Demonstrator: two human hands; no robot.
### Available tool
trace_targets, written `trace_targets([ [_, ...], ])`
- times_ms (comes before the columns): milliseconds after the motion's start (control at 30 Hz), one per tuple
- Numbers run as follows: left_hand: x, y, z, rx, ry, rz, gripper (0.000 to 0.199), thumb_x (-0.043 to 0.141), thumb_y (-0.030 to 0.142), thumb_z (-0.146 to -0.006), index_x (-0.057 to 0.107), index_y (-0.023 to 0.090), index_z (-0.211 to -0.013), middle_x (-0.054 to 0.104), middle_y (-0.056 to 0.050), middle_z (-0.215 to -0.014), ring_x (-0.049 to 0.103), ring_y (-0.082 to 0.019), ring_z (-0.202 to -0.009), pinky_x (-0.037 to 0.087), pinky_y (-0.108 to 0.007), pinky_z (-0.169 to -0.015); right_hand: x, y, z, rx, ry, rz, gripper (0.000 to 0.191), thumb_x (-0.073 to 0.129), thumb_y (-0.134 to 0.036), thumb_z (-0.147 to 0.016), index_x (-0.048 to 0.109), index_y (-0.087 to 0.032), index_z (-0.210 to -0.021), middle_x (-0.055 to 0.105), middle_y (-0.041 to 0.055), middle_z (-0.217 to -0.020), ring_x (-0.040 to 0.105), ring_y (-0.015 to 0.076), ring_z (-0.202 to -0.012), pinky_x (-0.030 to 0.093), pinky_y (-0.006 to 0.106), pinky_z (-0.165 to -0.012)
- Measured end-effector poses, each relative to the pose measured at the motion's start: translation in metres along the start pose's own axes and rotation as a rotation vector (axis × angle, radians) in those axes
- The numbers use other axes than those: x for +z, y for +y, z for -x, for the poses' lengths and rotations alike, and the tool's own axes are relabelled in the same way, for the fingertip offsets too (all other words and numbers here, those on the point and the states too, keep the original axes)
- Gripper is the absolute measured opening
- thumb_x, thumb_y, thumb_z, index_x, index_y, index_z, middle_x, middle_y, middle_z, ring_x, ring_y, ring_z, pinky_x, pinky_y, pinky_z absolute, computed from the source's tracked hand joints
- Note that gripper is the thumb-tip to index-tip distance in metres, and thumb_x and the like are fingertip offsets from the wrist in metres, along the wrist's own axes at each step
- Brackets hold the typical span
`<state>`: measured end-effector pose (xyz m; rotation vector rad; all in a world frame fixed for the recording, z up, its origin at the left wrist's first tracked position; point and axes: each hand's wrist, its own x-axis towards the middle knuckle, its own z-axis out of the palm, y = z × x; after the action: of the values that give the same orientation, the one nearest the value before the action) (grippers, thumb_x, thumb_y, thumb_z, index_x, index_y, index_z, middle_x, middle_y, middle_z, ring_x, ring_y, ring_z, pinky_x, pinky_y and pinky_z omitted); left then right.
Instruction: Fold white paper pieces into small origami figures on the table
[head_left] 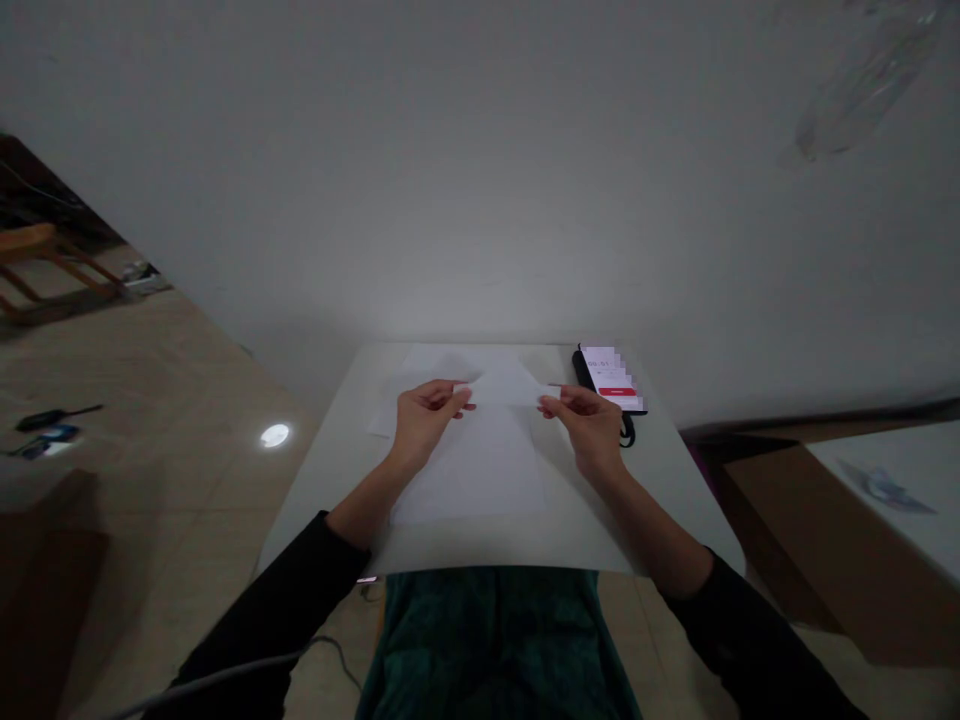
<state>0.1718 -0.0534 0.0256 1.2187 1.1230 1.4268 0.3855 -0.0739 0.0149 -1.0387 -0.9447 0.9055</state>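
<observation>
Evidently, the folded paper spans between both hands' pinched grip.

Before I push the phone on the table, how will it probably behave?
The phone looks like a rigid slab, so it should not bend. Its flat shape will likely slide on the table, not roll. The black loop beside it may drag along, if attached.

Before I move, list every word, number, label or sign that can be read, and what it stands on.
"00:" starts a number on the lit white phone screen; the digits after it are too blurred to be sure.
Small marks on the red bar below it: too small to read.
Raised white paper and flat white paper sheet: no text visible.
</observation>
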Motion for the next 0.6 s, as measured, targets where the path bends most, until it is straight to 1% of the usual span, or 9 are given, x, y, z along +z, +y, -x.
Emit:
trace_targets([
  [33,0.001,-0.003,-0.001,-0.027,0.017,0.025,0.031,0.081,0.037,-0.065,0.07,0.013,-0.082,0.069,-0.002,-0.063,0.07,-0.016,-0.06,0.052,-0.022,-0.053,0.0,0.001,0.001,0.03,-0.013,-0.012,0.027,0.084,-0.029,-0.06,0.071,-0.018,-0.08,0.069,-0.0017,-0.06,0.067,0.0157,-0.054,0.058,0.033,-0.06],
  [67,0.002,-0.006,-0.001,-0.052,0.052,0.059,0.032,0.081,0.038,-0.064,0.069,0.013,-0.079,0.069,-0.003,-0.064,0.07,-0.017,-0.06,0.051,-0.022,-0.051,0.001,0.002,0.002,0.056,-0.023,-0.029,0.025,0.085,-0.03,-0.059,0.07,-0.018,-0.075,0.07,-0.0002,-0.061,0.068,0.0174,-0.055,0.059,0.034,-0.06],
  [167,0.006,-0.014,-0.001,-0.103,0.166,0.135,0.037,0.082,0.041,-0.062,0.067,0.014,-0.081,0.07,-0.003,-0.069,0.071,-0.018,-0.064,0.051,-0.022,-0.05,0.005,0.003,0.005,0.09,-0.027,-0.101,0.024,0.086,-0.029,-0.059,0.069,-0.018,-0.073,0.072,0.0004,-0.062,0.071,0.0205,-0.056,0.061,0.036,-0.059],
  [267,0.007,-0.015,-0.002,-0.091,0.182,0.093,0.038,0.083,0.041,-0.06,0.066,0.013,-0.08,0.069,-0.003,-0.07,0.071,-0.019,-0.065,0.051,-0.022,-0.05,0.007,0.003,0.007,0.091,-0.019,-0.121,0.024,0.086,-0.029,-0.058,0.07,-0.018,-0.072,0.072,0.0005,-0.061,0.071,0.0205,-0.056,0.062,0.036,-0.059],
  [367,0.007,-0.011,-0.003,-0.046,0.177,0.085,0.037,0.082,0.042,-0.061,0.065,0.013,-0.076,0.066,-0.001,-0.064,0.069,-0.016,-0.059,0.052,-0.023,-0.051,0.007,0.004,0.006,0.104,-0.017,-0.119,0.026,0.087,-0.031,-0.057,0.07,-0.017,-0.071,0.072,0.0008,-0.062,0.071,0.0203,-0.056,0.063,0.036,-0.059],
  [467,0.014,-0.009,0.001,-0.095,0.132,0.193,0.037,0.079,0.046,-0.065,0.062,0.014,-0.076,0.06,0.003,-0.061,0.064,-0.013,-0.053,0.047,-0.02,-0.044,0.007,0.007,0.007,0.147,-0.022,-0.162,0.027,0.087,-0.032,-0.056,0.07,-0.017,-0.07,0.072,0.0003,-0.064,0.071,0.0186,-0.057,0.063,0.033,-0.061],
  [533,0.022,-0.009,0.007,-0.163,0.04,0.243,0.039,0.076,0.048,-0.069,0.061,0.013,-0.077,0.059,0.002,-0.059,0.062,-0.012,-0.05,0.044,-0.019,-0.04,0.009,0.008,0.008,0.189,-0.033,-0.195,0.028,0.088,-0.032,-0.055,0.069,-0.017,-0.069,0.071,-0.0001,-0.064,0.071,0.0175,-0.057,0.063,0.031,-0.062],
  [600,0.031,-0.011,0.014,-0.217,-0.072,0.238,0.042,0.073,0.051,-0.072,0.062,0.012,-0.082,0.062,-0.001,-0.06,0.061,-0.013,-0.049,0.043,-0.019,-0.039,0.012,0.009,0.011,0.225,-0.065,-0.202,0.029,0.088,-0.032,-0.056,0.068,-0.016,-0.069,0.071,0.0002,-0.064,0.071,0.0174,-0.057,0.063,0.03,-0.062],
])
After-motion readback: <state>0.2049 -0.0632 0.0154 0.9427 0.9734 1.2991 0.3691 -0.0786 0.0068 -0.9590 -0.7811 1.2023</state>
